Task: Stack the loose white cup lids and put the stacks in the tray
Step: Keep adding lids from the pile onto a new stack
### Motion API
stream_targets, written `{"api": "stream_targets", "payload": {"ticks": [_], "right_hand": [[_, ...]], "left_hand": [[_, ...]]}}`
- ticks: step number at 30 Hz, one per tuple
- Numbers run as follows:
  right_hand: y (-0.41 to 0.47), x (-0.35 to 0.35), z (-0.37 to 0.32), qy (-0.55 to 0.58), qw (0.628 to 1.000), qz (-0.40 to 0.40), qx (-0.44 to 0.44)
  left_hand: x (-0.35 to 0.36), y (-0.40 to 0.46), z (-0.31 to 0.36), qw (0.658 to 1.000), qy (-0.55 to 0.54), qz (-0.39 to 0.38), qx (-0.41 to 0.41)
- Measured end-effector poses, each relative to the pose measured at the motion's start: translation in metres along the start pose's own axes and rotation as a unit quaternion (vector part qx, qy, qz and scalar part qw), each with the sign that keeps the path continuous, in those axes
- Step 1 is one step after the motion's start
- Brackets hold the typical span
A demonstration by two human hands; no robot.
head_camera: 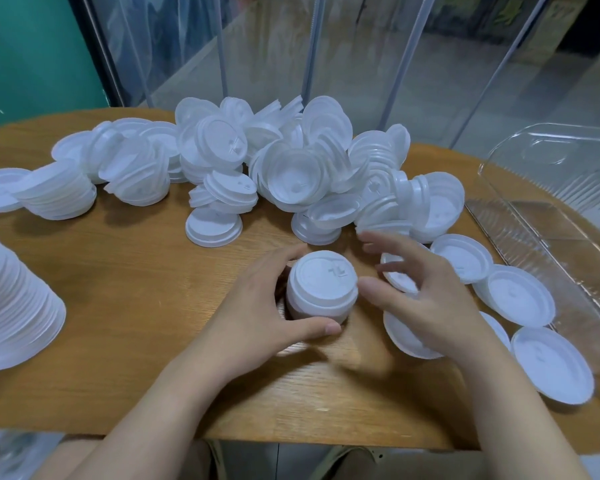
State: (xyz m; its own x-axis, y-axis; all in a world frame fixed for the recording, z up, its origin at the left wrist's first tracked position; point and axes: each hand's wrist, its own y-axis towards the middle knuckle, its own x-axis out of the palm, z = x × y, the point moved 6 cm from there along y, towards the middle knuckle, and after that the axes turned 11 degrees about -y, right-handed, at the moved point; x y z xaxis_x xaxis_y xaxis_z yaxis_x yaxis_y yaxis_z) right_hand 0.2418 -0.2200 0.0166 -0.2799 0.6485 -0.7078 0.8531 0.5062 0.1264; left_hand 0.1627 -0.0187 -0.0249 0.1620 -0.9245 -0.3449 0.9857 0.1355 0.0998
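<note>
A short stack of white cup lids (321, 287) stands on the wooden table (129, 306) near its front edge. My left hand (257, 306) curls round the stack from the left, thumb at its base. My right hand (420, 289) hovers just right of the stack with fingers spread and relaxed, slightly blurred, holding nothing. A large heap of loose white lids (284, 168) fills the back of the table. Several single lids (520, 296) lie upside down at the right, partly under my right hand. The clear plastic tray (568, 209) sits at the far right.
A tall stack of lids (14, 306) leans at the left edge. Another slumped stack (56, 192) lies at the back left. Clear plastic curtain strips (309, 46) hang behind the table. Bare wood shows between the heap and the front edge.
</note>
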Motion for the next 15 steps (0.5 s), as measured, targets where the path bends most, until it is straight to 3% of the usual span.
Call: {"api": "stream_targets", "payload": {"ticks": [7,11,15], "right_hand": [[-0.008,-0.048,0.042,-0.062,0.992,0.093,0.058],[-0.007,-0.037,0.058,-0.110,0.987,0.036,0.115],[-0.001,-0.028,0.055,-0.155,0.982,0.020,0.108]], "left_hand": [[0.004,0.000,0.006,1.000,-0.003,0.003,0.026],[0.005,0.001,0.008,0.999,-0.006,0.012,0.032],[0.004,0.001,0.007,0.999,-0.006,0.008,0.037]]}}
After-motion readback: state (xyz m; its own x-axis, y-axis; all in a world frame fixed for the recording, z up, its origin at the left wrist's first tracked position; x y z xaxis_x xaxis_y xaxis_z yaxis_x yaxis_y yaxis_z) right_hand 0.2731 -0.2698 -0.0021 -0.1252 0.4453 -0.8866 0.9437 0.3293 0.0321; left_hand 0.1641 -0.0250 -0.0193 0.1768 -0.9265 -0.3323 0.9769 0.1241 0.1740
